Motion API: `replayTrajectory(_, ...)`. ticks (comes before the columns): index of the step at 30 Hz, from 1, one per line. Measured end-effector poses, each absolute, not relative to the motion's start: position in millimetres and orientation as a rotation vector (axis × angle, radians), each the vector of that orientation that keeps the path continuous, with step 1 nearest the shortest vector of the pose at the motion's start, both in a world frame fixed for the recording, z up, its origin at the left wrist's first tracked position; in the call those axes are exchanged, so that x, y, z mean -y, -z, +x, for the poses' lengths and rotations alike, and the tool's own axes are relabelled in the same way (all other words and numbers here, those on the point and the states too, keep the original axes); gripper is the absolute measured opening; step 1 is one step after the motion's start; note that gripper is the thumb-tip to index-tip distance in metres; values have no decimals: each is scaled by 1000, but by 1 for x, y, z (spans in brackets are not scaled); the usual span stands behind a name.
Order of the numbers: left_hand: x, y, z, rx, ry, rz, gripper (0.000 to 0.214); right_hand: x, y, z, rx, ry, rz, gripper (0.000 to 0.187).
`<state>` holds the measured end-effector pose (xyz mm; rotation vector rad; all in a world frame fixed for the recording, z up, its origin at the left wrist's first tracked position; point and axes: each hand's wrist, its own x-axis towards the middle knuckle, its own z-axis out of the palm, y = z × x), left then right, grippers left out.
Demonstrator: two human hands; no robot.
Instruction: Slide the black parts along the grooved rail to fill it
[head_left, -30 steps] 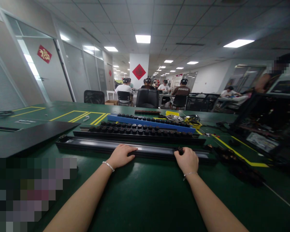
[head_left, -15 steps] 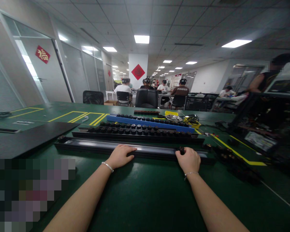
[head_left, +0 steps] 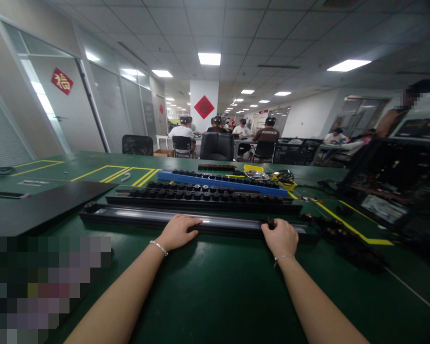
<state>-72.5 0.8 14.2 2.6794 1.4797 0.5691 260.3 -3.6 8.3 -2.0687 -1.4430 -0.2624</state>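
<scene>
A long black channel (head_left: 129, 221) with a shiny strip down its middle lies across the green table in front of me. My left hand (head_left: 178, 231) is on its near wall, the fingers over the edge and the thumb on the near side. Near the channel's right end, my right hand (head_left: 282, 236) pinches a small black part (head_left: 270, 222) at the channel. My fingers partly cover that part, so its exact kind cannot be made out. Just behind the channel stands another dark rail (head_left: 200, 201) with rows of round black pieces (head_left: 197, 193).
A blue rail (head_left: 220, 183) holding black pieces lies further back, near a round metal dish (head_left: 257, 176) and a yellow tray (head_left: 253, 168). Loose dark parts (head_left: 344, 234) are at right, beside a cluttered rack (head_left: 383, 191). A black board (head_left: 46, 203) lies left. People sit at tables beyond.
Both hands keep nearly the same place on the channel and the small part. The whole view has shifted very slightly.
</scene>
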Motion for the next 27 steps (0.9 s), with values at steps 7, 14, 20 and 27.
replayTrajectory(7,-1,-15,-72,-1487,-564,2678,40,3,-6,264,1414,281,-2076,25)
replayTrajectory(14,1,-17,-71,-1499,-551,2669,40,4,-6,267,1376,283,-2067,27)
replayTrajectory(20,1,-17,-71,-1500,-551,2669,39,5,-6,269,1355,280,-2066,29)
replayTrajectory(27,0,-17,-72,-1497,-564,2669,39,4,-7,273,1338,257,-2071,31)
